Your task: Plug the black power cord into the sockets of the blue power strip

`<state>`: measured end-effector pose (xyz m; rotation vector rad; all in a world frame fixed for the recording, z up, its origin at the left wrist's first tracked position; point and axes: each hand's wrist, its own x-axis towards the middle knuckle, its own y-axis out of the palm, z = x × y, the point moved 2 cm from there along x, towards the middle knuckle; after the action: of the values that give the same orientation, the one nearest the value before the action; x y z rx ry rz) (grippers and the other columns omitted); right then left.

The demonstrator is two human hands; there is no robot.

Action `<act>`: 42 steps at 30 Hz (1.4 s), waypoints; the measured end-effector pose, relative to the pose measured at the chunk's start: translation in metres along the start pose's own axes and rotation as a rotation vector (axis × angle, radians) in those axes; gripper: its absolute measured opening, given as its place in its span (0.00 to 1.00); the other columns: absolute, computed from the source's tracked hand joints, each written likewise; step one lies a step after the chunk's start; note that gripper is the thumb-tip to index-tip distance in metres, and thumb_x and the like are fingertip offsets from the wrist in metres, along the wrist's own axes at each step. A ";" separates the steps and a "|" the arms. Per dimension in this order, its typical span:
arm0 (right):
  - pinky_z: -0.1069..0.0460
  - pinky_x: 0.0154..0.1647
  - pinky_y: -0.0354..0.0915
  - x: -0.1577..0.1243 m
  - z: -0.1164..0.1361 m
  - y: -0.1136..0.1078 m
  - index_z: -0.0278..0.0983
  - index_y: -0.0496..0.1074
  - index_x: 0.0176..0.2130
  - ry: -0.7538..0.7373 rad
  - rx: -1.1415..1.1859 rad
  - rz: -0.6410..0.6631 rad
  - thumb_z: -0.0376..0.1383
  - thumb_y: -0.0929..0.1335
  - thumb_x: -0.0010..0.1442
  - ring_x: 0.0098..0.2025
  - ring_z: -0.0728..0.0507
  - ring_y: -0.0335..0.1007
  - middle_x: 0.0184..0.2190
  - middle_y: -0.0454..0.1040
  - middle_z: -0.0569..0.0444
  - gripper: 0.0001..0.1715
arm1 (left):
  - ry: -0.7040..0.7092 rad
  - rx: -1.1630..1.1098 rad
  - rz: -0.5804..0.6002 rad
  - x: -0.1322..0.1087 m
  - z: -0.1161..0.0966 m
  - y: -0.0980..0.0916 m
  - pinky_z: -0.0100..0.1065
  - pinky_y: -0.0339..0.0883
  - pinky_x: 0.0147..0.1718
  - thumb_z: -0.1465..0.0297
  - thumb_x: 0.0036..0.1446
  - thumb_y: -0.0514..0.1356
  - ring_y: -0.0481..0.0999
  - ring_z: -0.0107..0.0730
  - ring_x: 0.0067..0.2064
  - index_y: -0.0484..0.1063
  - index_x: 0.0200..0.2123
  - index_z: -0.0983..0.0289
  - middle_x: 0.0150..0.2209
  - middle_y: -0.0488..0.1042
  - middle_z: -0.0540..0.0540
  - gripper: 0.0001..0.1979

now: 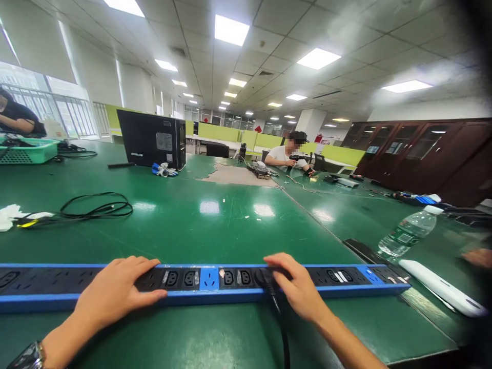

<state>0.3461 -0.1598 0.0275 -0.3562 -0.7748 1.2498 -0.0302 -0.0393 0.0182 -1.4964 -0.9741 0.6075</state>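
A long blue and black power strip [207, 281] lies across the green table [215, 225] in front of me. My left hand [115, 292] rests flat on its left part, fingers stretched over the sockets. My right hand [298, 287] lies on the strip right of centre, fingers curled over a black plug [265, 279] seated in a socket. Its black cable [282, 333] runs down toward me.
A water bottle [407, 233] lies on its side at right beside a white bar-shaped device [442, 288]. A coiled black cable [96, 207] and white cloth [7, 216] lie at left. Further back stand a black computer case [151, 138], a green basket [26, 151], and a seated person [290, 154].
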 end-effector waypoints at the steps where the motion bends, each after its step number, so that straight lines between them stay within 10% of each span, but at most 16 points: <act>1: 0.42 0.54 0.64 -0.010 -0.002 -0.006 0.40 0.74 0.49 -0.075 -0.099 0.053 0.41 0.63 0.60 0.50 0.39 0.70 0.47 0.76 0.46 0.19 | 0.004 0.000 -0.005 0.000 0.000 0.000 0.47 0.66 0.50 0.39 0.49 0.56 0.77 0.53 0.48 0.77 0.51 0.57 0.48 0.79 0.57 0.37; 6: 0.41 0.49 0.64 -0.012 0.006 -0.001 0.36 0.68 0.55 -0.234 -0.505 0.230 0.54 0.72 0.51 0.48 0.36 0.68 0.48 0.73 0.41 0.39 | 0.011 0.010 -0.002 0.000 0.000 0.000 0.47 0.66 0.50 0.39 0.49 0.56 0.77 0.53 0.48 0.77 0.51 0.58 0.48 0.80 0.57 0.37; 15: 0.53 0.33 0.59 0.010 0.005 0.029 0.37 0.72 0.31 -0.248 -0.532 -0.018 0.42 0.62 0.64 0.29 0.47 0.69 0.27 0.75 0.52 0.15 | 0.045 0.053 -0.031 0.001 -0.006 -0.003 0.45 0.66 0.47 0.40 0.51 0.55 0.78 0.49 0.44 0.77 0.50 0.58 0.44 0.80 0.57 0.34; 42: 0.54 0.29 0.59 0.011 0.008 0.024 0.39 0.76 0.28 -0.213 -0.316 -0.110 0.41 0.64 0.62 0.25 0.49 0.69 0.22 0.74 0.54 0.16 | 0.015 0.058 0.015 0.002 -0.005 0.001 0.47 0.65 0.48 0.39 0.50 0.55 0.77 0.51 0.46 0.76 0.51 0.61 0.46 0.79 0.59 0.37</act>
<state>0.3252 -0.1433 0.0216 -0.4335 -1.1651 1.0727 -0.0247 -0.0403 0.0181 -1.4561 -0.9274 0.6298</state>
